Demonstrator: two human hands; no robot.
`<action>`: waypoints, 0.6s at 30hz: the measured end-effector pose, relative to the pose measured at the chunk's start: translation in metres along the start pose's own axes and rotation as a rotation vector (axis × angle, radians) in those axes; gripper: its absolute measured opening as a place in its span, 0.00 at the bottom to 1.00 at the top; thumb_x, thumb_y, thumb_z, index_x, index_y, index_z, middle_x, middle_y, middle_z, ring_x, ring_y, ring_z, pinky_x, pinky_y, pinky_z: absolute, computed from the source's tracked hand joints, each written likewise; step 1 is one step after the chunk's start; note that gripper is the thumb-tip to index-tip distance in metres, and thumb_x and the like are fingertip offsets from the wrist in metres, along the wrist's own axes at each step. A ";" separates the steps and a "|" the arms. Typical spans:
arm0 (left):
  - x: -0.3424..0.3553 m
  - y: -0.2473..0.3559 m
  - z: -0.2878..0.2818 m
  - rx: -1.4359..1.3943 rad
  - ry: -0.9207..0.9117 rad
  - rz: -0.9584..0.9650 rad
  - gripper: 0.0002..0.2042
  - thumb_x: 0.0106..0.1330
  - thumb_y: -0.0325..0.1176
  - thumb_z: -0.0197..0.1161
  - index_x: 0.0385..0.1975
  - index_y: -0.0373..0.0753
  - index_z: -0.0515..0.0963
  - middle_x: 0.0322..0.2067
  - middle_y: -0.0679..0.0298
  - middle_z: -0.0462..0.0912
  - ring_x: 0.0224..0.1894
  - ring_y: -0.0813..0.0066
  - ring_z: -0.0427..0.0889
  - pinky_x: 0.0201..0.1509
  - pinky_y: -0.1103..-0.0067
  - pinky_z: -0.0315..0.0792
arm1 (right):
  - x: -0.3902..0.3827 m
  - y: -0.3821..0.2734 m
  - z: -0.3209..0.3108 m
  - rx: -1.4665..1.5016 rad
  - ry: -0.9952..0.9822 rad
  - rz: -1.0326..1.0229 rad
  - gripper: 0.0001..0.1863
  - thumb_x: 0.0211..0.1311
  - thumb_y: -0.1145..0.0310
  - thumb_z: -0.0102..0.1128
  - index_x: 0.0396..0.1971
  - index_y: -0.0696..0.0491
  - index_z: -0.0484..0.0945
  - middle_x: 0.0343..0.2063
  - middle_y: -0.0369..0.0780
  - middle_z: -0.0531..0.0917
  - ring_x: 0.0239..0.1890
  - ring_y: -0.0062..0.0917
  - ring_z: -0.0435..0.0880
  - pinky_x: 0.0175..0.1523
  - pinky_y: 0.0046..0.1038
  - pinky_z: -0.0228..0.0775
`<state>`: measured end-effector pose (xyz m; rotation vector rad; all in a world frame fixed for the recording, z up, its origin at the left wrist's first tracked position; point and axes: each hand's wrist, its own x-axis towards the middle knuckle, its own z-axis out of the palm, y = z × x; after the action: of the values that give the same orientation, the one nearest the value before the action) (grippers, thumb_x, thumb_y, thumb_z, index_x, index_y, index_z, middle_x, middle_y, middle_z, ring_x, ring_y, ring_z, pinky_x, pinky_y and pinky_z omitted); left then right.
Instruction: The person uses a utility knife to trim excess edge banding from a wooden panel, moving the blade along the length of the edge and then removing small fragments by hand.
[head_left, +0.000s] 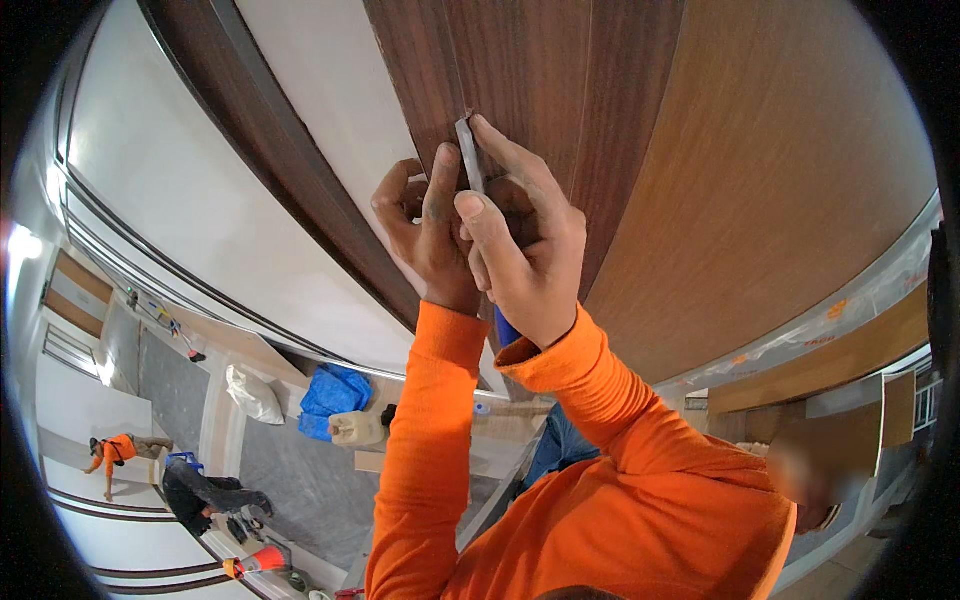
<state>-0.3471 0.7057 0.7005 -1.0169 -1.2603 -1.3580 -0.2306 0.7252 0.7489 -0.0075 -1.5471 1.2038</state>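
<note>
Tool: a narrow grey blade (pixel 468 152) with a blue handle (pixel 506 328), held upright with its tip against the dark wood-grain panel (pixel 520 70), at the seam where two strips of the panel meet.
Right hand (pixel 525 250): closed around the tool; index finger runs up along the blade toward the tip, thumb presses the near side, blue handle end shows below the palm.
Left hand (pixel 425 225): curled shut just beside the blade, thumb raised along its left side, knuckles resting against the panel.
Surroundings: lighter brown panel (pixel 790 170) to the right; white wall surface (pixel 230 190) to the left behind a dark trim strip (pixel 270 150); blue sheet (pixel 335 395) and a white jug (pixel 358 428) well below on the floor; two other people (pixel 120 455) far off at lower left.
Risk, slip: the left thumb sits touching the blade; a sudden release at the seam likely drives the edge into it.
Risk, surface: a tilted tip probably gouges the veneer beside the seam.
Risk, drop: the work looks overhead; a loosened grip sends the tool down toward the person's own body.
Risk, blade: side pressure at the tip may bend or snap the thin blade.
</note>
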 end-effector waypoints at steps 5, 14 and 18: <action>-0.006 -0.007 0.003 -0.008 0.000 -0.004 0.21 0.66 0.36 0.69 0.60 0.53 0.82 0.49 0.63 0.71 0.38 0.75 0.75 0.36 0.78 0.73 | -0.004 -0.010 0.015 0.152 0.084 0.067 0.24 0.68 0.74 0.61 0.64 0.61 0.73 0.38 0.44 0.86 0.32 0.19 0.82 0.36 0.20 0.72; 0.004 0.000 -0.002 0.006 -0.022 0.021 0.22 0.67 0.35 0.68 0.63 0.51 0.80 0.50 0.61 0.70 0.38 0.74 0.76 0.39 0.77 0.73 | 0.000 -0.014 0.010 0.269 0.046 0.151 0.24 0.68 0.73 0.61 0.63 0.62 0.75 0.37 0.42 0.89 0.33 0.15 0.84 0.39 0.19 0.76; 0.000 0.001 -0.003 0.029 -0.036 0.014 0.22 0.68 0.36 0.68 0.63 0.50 0.80 0.49 0.62 0.70 0.38 0.74 0.75 0.37 0.78 0.73 | -0.005 -0.014 0.009 0.227 0.049 0.150 0.24 0.69 0.72 0.61 0.64 0.62 0.75 0.36 0.41 0.89 0.34 0.14 0.84 0.40 0.20 0.77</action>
<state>-0.3465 0.7028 0.7000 -1.0325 -1.2935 -1.3121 -0.2274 0.7096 0.7561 -0.0034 -1.3793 1.4828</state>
